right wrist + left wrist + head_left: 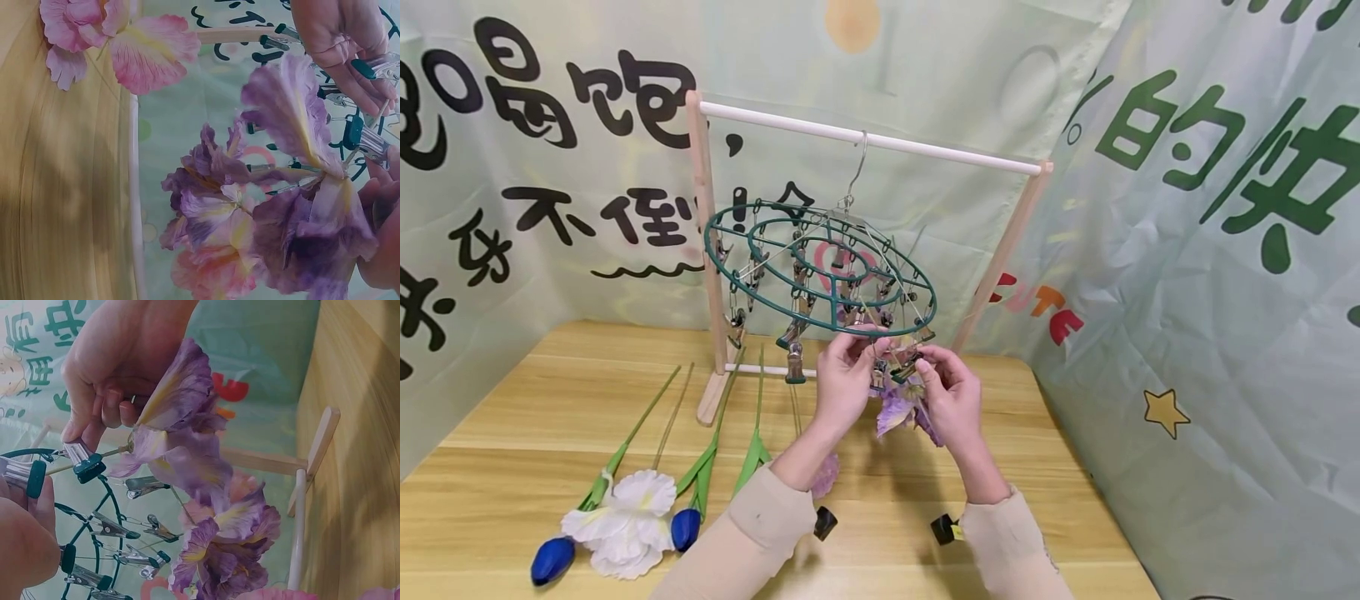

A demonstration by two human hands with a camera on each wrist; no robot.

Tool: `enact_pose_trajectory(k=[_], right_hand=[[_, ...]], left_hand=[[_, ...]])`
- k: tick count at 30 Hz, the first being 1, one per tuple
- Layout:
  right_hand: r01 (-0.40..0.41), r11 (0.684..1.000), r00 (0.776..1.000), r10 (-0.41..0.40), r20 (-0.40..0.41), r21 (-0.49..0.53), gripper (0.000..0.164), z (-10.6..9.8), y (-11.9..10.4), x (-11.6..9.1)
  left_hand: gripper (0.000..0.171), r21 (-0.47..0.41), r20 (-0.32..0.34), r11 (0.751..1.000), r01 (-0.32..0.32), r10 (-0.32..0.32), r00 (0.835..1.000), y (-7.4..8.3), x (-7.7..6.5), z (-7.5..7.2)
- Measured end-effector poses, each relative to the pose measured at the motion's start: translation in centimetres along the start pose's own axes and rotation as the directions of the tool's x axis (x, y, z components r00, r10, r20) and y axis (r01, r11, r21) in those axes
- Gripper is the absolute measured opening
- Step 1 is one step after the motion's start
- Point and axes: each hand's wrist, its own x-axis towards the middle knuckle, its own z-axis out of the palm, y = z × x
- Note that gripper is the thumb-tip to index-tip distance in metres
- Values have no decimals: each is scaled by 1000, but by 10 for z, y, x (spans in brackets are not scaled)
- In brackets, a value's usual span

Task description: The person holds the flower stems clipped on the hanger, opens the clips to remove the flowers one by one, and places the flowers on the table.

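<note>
A round green hanging dryer [833, 321] with several metal clips hangs tilted from a wooden rack. Under its near rim, my right hand [953, 396] pinches a green-tipped metal clip [87, 464] between thumb and fingers. The thin stem [114, 452] of a purple iris-like artificial flower [181, 434] passes at that clip, its bloom hanging just below the hand. My left hand [842, 379] pinches the same stem farther along, as the right wrist view shows; another clip [375, 65] lies against its fingers. More purple and pink blooms [212, 269] hang behind from other clips.
The rack's white top bar [925, 148] spans above the dryer. On the wooden table [490, 467] to the left lie a white flower [625, 525], blue tulips [553, 560] and several green stems. A pink bloom [825, 477] lies beside my left forearm. Printed cloth surrounds the table.
</note>
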Motion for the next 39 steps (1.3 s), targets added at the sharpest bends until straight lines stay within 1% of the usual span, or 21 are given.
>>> enact_pose_trajectory(k=[7,12,14,20,24,30,39], right_hand=[[-24,999,1000,24,-19,24,15,2,-1,0],[-34,999,999,35,-25,33,15,4,1,0],[-39,998,999,40,-27,39,16,4,1,0],[-36,998,999,37,-28,53,16,4,2,-1],[-24,998,999,25,-24,60,17,4,0,-1],[-38,997,999,40,-35,65,17,2,0,-1],[-67,995,997,70,-37,74,19,-1,0,0]], left_hand=[[19,-18,-11,999,-28,28,1000,-1,-2,-1],[17,-58,-33,998,-37,35,999,-2,-4,-2],[16,-54,-35,998,-37,35,999,-3,-4,-2],[12,-23,-41,1000,-16,15,999,-2,-6,-5],[11,-23,-54,1000,-1,0,999,-4,-6,-7],[11,-7,-67,1000,28,-28,997,-7,-8,-8],[11,-39,-79,997,64,-67,995,-5,-12,-8]])
